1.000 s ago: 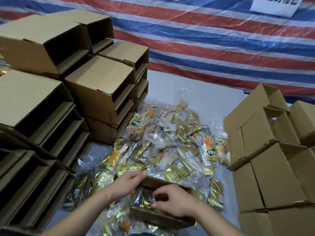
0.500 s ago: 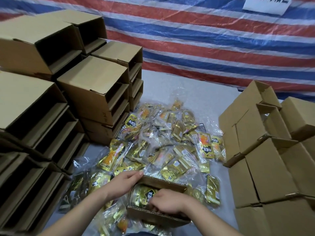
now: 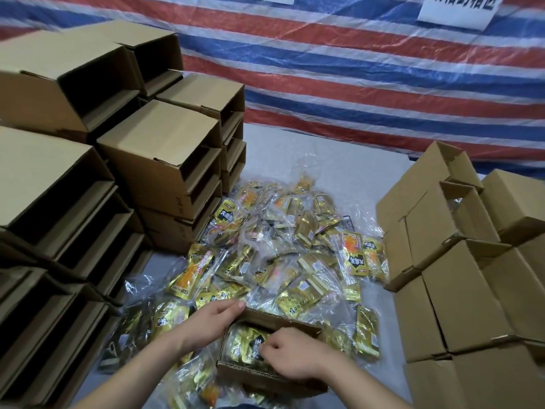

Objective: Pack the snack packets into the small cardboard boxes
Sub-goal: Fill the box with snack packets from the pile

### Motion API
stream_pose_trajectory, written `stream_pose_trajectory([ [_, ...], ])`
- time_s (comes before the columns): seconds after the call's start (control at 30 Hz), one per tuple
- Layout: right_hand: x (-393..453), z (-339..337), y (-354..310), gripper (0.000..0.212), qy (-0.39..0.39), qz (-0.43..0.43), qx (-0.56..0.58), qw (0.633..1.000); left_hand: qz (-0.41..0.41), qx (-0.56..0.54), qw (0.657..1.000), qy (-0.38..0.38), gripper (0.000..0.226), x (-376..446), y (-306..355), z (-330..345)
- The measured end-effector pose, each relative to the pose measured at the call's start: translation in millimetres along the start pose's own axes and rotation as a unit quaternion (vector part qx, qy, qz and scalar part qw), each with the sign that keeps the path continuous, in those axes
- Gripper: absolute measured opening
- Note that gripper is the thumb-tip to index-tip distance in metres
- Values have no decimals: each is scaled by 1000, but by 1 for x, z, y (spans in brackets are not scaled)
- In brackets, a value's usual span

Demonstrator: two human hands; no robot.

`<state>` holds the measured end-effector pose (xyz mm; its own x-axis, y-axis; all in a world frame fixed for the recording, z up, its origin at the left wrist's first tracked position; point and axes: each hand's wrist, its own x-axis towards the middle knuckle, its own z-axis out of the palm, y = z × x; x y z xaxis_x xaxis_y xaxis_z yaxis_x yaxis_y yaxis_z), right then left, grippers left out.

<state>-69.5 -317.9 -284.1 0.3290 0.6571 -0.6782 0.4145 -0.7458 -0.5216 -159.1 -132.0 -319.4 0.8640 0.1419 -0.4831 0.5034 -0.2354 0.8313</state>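
white sign [image 3: 455,7]: cut-off Chinese characters (unreadable); snack packets [image 3: 355,255]: black Chinese lettering, illegible

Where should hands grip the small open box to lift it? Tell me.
Grip the small open box by its two short end walls, coming down from above: its top is open, and loose snack packets crowd every side, blocking fingers from sliding underneath.

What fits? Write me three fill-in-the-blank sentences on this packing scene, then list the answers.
1. The right hand reaches into the open ____ in front of the person.
2. The left hand rests on that box's ____ wall.
3. Loose packets lie on the table between two groups of ____ boxes.

Missing words: box; left; cardboard
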Motion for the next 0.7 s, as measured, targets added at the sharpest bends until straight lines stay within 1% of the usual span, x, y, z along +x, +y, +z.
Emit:
stream_pose_trajectory([
  [0.07, -13, -9, -4, 30, 81, -38, 28, 996, 1, 1, 1000, -8, 34, 0, 2, -1],
  [0.1, -16, -16, -5, 22, 132, -61, 21, 989, 2, 0, 1000, -10, 34, -1, 3, -1],
  [0.13, -19, -23, -6, 13, 175, -82, -15, 981, 1, 0, 1000, -11, 33, -1, 3, -1],
  [0.17, -19, -30, -4, 18, 206, -97, -67, 972, -2, -1, 1000, -11, 33, -2, 4, -2],
  [0.2, -16, -34, -1, 35, 214, -101, -116, 965, -5, 0, 1000, -10, 33, -2, 5, -2],
  [0.23, -10, -36, 3, 48, 201, -87, -150, 964, -7, 4, 1000, -8, 33, -3, 6, -2],
  [0.27, -6, -35, 6, 52, 175, -63, -170, 968, -9, 9, 1000, -7, 33, -4, 6, -2],
  [0.3, -1, -32, 7, 47, 148, -46, -179, 972, -11, 14, 1000, -7, 33, -5, 7, -2],
  [0.33, 4, -26, 9, 35, 124, -38, -180, 975, -15, 20, 1000, -7, 34, -6, 8, -2],
  [0.37, 8, -20, 12, 21, 115, -34, -180, 976, -18, 26, 999, -8, 35, -8, 9, -2],
  [0.4, 12, -15, 14, 12, 119, -32, -181, 976, -21, 29, 999, -9, 36, -9, 9, -1],
  [0.53, 12, -14, 20, 15, 154, -30, -167, 973, -33, 24, 999, 1, 42, -9, 17, 0],
  [0.63, -1, -31, 20, 18, 182, -28, -161, 970, -33, -13, 999, 22, 60, -6, 35, -3],
  [0.7, -17, -50, 19, 19, 216, -21, -138, 966, -28, -60, 997, 28, 70, -2, 55, -5],
])
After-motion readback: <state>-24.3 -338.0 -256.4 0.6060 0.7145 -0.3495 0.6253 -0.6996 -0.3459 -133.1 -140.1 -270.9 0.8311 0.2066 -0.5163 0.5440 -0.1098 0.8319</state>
